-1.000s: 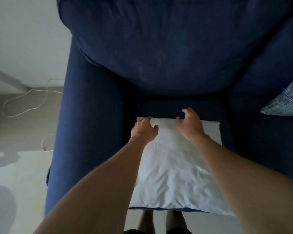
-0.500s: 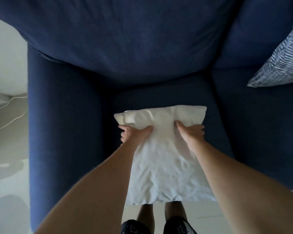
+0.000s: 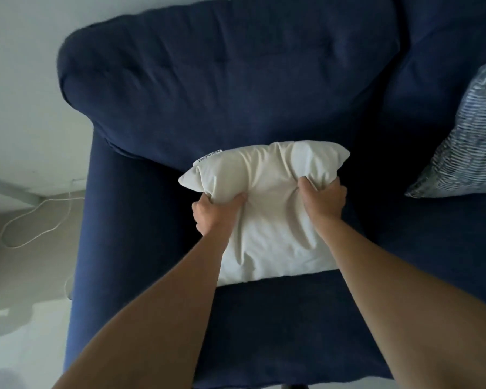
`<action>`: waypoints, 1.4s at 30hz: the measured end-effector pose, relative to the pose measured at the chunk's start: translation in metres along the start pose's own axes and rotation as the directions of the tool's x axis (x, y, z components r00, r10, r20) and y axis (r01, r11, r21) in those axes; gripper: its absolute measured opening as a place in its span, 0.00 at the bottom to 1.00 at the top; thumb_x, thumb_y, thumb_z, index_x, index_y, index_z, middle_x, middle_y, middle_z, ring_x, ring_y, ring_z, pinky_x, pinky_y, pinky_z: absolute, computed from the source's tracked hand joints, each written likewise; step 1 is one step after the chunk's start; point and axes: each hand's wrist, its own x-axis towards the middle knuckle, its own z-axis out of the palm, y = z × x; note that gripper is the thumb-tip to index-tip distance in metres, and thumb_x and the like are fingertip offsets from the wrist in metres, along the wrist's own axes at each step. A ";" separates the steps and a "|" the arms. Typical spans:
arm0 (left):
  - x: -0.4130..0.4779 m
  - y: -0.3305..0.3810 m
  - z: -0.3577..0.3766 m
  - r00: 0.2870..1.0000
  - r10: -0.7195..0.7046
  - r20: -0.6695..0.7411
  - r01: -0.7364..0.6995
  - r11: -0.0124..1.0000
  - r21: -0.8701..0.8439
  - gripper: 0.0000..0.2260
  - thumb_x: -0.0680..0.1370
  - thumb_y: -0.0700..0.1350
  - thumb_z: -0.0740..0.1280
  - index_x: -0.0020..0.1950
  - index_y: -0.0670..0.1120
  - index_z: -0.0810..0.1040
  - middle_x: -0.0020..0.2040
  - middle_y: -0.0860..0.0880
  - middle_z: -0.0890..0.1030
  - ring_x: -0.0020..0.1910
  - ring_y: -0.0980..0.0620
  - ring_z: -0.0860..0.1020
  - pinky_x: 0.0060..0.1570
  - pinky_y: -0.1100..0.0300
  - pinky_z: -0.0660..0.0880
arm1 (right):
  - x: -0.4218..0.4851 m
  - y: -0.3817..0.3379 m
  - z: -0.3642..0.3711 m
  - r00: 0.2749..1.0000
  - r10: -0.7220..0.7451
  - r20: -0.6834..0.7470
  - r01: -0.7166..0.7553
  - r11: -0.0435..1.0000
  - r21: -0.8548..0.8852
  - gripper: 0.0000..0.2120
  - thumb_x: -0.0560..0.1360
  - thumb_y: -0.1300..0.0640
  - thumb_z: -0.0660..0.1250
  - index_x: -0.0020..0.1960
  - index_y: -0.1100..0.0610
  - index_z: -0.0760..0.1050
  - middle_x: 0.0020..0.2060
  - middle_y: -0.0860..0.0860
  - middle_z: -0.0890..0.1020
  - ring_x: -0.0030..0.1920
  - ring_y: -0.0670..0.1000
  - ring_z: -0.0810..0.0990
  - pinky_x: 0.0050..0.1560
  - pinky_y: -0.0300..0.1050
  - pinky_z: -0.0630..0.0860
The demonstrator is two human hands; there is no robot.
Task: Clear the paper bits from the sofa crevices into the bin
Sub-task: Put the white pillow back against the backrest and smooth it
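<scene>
A plain white pillow (image 3: 270, 220) is held over the seat of a dark blue sofa (image 3: 236, 88). My left hand (image 3: 213, 214) is clenched on the pillow's left part, and my right hand (image 3: 323, 197) grips its right part near the top edge. The pillow's far edge points toward the backrest, and a small label shows at its upper left corner. The crevice between seat and backrest lies in deep shadow behind the pillow. No paper bits and no bin are visible.
A blue-and-white striped cushion (image 3: 466, 141) leans at the right of the sofa. The left armrest (image 3: 124, 220) runs beside the pillow. A white cable (image 3: 34, 223) loops on the floor to the left, below the white wall.
Both hands went from resting on the flat pillow to gripping it, and the pillow has come up off the seat and moved toward the backrest. The view has tilted up.
</scene>
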 end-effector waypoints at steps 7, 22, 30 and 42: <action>0.026 0.020 -0.006 0.992 0.127 0.017 -0.127 0.992 -0.020 0.34 0.59 0.55 0.81 0.59 0.48 0.71 0.59 0.52 0.70 0.56 0.51 0.73 0.59 0.54 0.73 | 0.005 -0.020 0.014 0.995 -0.038 0.089 0.020 0.982 0.187 0.27 0.70 0.51 0.70 0.64 0.56 0.64 0.56 0.50 0.76 0.56 0.53 0.78 0.56 0.47 0.75; 0.050 0.037 0.002 0.979 0.180 -0.094 -0.183 0.982 -0.033 0.18 0.66 0.46 0.78 0.45 0.44 0.71 0.49 0.47 0.75 0.52 0.43 0.76 0.55 0.48 0.76 | 0.045 -0.055 0.011 0.977 -0.153 -0.146 0.150 0.988 -0.031 0.14 0.80 0.63 0.52 0.63 0.63 0.71 0.57 0.60 0.78 0.54 0.59 0.79 0.47 0.44 0.72; 0.046 0.034 0.008 0.972 0.205 -0.112 -0.214 0.974 -0.078 0.22 0.67 0.47 0.78 0.53 0.44 0.71 0.52 0.47 0.75 0.53 0.47 0.75 0.59 0.51 0.74 | 0.051 -0.054 0.022 0.972 -0.113 -0.206 0.127 0.990 0.059 0.14 0.78 0.67 0.54 0.62 0.64 0.68 0.59 0.60 0.76 0.57 0.59 0.78 0.54 0.45 0.75; 0.036 0.053 0.014 0.826 0.553 -0.113 -0.467 0.782 0.412 0.30 0.69 0.46 0.75 0.68 0.50 0.65 0.64 0.45 0.65 0.61 0.44 0.68 0.58 0.53 0.69 | 0.034 -0.054 0.036 0.733 -0.671 -0.115 0.620 0.727 -0.295 0.12 0.74 0.59 0.64 0.55 0.63 0.72 0.54 0.60 0.75 0.52 0.57 0.76 0.46 0.54 0.80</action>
